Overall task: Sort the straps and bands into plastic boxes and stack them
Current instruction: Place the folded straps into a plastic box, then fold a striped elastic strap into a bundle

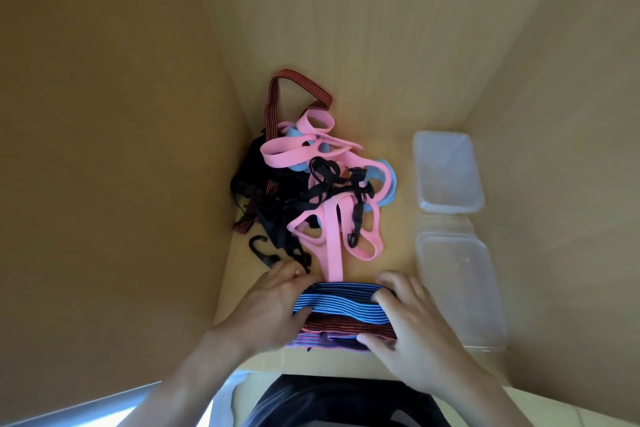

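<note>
A folded bundle of striped straps (341,302), blue-black on top and red-black beneath, lies at the near edge of the wooden table (388,243). My left hand (270,308) grips its left end, thumb on the stripes. On the right end my right hand (408,322) holds it, fingers curled over the top and thumb at the front. Behind lies a tangled pile of pink bands (311,146), light blue bands (386,184), black straps with hooks (277,218) and a red-black strap (298,80). One pink band (333,246) runs from the pile to the bundle.
Two clear plastic boxes stand at the right: one farther back (446,170), one nearer (457,284) that looks like several stacked pieces. Wooden walls (104,114) close in on the left, back and right. The table's front edge is just under my hands.
</note>
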A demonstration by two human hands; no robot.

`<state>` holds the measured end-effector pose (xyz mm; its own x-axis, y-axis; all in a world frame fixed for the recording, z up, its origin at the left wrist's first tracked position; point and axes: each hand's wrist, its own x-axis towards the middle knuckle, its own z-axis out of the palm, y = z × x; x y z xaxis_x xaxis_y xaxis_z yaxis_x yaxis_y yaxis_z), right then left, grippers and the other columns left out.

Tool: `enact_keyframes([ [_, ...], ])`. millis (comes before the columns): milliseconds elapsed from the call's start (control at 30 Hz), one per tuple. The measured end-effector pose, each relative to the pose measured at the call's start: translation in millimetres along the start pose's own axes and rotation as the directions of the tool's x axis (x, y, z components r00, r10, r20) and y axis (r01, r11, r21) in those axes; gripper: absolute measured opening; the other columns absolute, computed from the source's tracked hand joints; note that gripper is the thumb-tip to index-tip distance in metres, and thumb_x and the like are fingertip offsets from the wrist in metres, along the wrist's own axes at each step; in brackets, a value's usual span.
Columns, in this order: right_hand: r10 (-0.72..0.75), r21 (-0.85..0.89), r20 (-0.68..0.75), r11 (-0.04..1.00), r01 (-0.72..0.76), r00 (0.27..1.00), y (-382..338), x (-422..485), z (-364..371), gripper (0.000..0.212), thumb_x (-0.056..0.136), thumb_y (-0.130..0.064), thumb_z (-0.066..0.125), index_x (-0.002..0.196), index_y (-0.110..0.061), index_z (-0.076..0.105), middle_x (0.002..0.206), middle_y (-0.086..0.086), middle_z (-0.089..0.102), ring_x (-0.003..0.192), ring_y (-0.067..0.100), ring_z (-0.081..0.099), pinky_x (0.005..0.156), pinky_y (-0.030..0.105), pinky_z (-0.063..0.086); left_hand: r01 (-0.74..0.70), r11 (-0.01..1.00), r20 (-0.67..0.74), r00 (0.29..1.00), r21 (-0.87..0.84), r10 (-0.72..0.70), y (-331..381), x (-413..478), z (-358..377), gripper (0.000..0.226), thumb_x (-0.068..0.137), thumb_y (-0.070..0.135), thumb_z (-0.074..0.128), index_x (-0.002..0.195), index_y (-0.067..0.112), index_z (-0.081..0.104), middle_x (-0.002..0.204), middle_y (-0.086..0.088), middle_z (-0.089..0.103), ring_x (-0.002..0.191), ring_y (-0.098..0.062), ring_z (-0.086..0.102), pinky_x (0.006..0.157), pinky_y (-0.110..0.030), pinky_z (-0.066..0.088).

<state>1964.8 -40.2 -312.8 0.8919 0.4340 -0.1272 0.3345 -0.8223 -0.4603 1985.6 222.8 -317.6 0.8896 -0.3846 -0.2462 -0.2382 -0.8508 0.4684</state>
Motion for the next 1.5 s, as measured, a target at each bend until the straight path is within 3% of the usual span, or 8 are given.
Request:
enact_keyframes([
  [100, -0.003, -0.019, 0.023, 1.000, 0.003, 1.000, -5.2, -3.0, 12.4, 0.060, 0.084, -0.076, 0.049, 0.104, -0.019, 0.057, 0.153, 0.002, 0.034, 0.145, 0.023, 0.027, 0.116, 0.040, 0.030, -0.040, 0.996, -0.044, 0.998, 0.076, 0.044, 0.2, -10.2, 11.1, 0.063, 0.094, 0.052, 0.053, 0.150, 0.025, 0.043, 0.148, 0.002, 0.038, 0.139, -0.016, 0.027, 0.120, -0.026, 0.020],
  [267, 0.072, -0.040, 0.129, 0.997, -0.067, 0.989, -8.0, -4.9, 27.4, 0.061, 0.094, -0.072, 0.020, 0.112, -0.026, 0.055, 0.156, -0.006, 0.029, 0.137, 0.022, 0.033, 0.116, 0.036, 0.023, -0.072, 0.982, 0.071, 0.996, 0.175, 0.060, 3.4, -17.3, 18.4, 0.113, 0.070, 0.086, 0.050, 0.160, 0.025, 0.021, 0.163, 0.012, 0.021, 0.153, -0.012, 0.006, 0.121, -0.023, -0.008],
  [433, 0.021, -0.016, -0.004, 1.000, -0.021, 1.000, -7.9, -13.2, 32.5, 0.049, 0.092, -0.047, 0.050, 0.134, -0.022, 0.053, 0.127, -0.009, 0.056, 0.107, 0.016, 0.060, 0.093, 0.034, 0.049, -0.114, 0.957, -0.081, 0.987, 0.265, 0.140, 6.5, -31.3, 31.1, 0.089, 0.076, 0.075, 0.061, 0.143, 0.017, 0.054, 0.136, 0.006, 0.059, 0.129, -0.020, 0.052, 0.109, -0.037, 0.037],
  [800, 0.012, -0.054, 0.026, 0.999, -0.011, 1.000, -13.9, -6.2, 40.3, 0.057, 0.094, -0.045, 0.043, 0.143, -0.019, 0.053, 0.140, -0.003, 0.055, 0.114, 0.018, 0.061, 0.099, 0.033, 0.035, -0.129, 0.956, -0.123, 0.978, 0.264, 0.166, -10.4, -36.3, 41.9, 0.080, 0.088, 0.075, 0.052, 0.146, 0.019, 0.052, 0.147, -0.001, 0.052, 0.129, -0.019, 0.054, 0.108, -0.037, 0.034],
  [1100, 0.067, 0.084, 0.153, 0.993, -0.081, 0.986, -15.8, 4.6, 40.4, 0.069, 0.091, -0.064, 0.025, 0.153, -0.037, 0.029, 0.152, -0.019, 0.030, 0.139, 0.005, 0.029, 0.114, 0.024, 0.019, -0.171, 0.953, -0.165, 0.962, 0.252, 0.217, -14.5, -27.4, 29.5, 0.079, 0.073, 0.079, 0.061, 0.131, 0.025, 0.062, 0.123, 0.009, 0.062, 0.116, -0.016, 0.060, 0.099, -0.033, 0.034],
  [1333, 0.061, 0.195, 0.024, 0.979, -0.064, 0.998, -8.7, 24.0, 8.3, 0.057, 0.094, -0.064, 0.034, 0.136, -0.031, 0.053, 0.137, -0.020, 0.042, 0.130, -0.003, 0.032, 0.112, 0.014, 0.019, -0.102, 0.963, -0.030, 0.993, 0.251, 0.113, -3.4, -25.9, 16.9, 0.101, 0.048, 0.085, 0.066, 0.131, 0.027, 0.063, 0.124, 0.009, 0.062, 0.110, -0.013, 0.064, 0.088, -0.033, 0.057],
  [1400, 0.078, 0.191, -0.029, 0.979, -0.072, 0.997, -0.5, 40.2, -9.6, 0.046, 0.095, -0.055, 0.044, 0.128, -0.027, 0.059, 0.131, -0.017, 0.047, 0.126, 0.002, 0.040, 0.110, 0.018, 0.028, -0.054, 0.964, 0.047, 0.998, 0.262, 0.043, -3.0, -25.8, 13.4, 0.109, 0.049, 0.087, 0.064, 0.140, 0.028, 0.055, 0.134, 0.009, 0.056, 0.122, -0.014, 0.058, 0.097, -0.036, 0.052],
  [1500, 0.086, 0.219, -0.159, 0.974, -0.050, 0.984, 12.7, 70.9, -36.4, 0.023, 0.093, -0.023, 0.063, 0.116, -0.020, 0.066, 0.117, -0.009, 0.057, 0.115, 0.014, 0.052, 0.101, 0.034, 0.043, -0.010, 0.975, 0.119, 0.993, 0.223, -0.017, -6.6, -24.7, 17.3, 0.112, 0.064, 0.086, 0.052, 0.158, 0.038, 0.012, 0.157, 0.016, 0.018, 0.149, -0.011, 0.015, 0.121, -0.036, 0.014],
])
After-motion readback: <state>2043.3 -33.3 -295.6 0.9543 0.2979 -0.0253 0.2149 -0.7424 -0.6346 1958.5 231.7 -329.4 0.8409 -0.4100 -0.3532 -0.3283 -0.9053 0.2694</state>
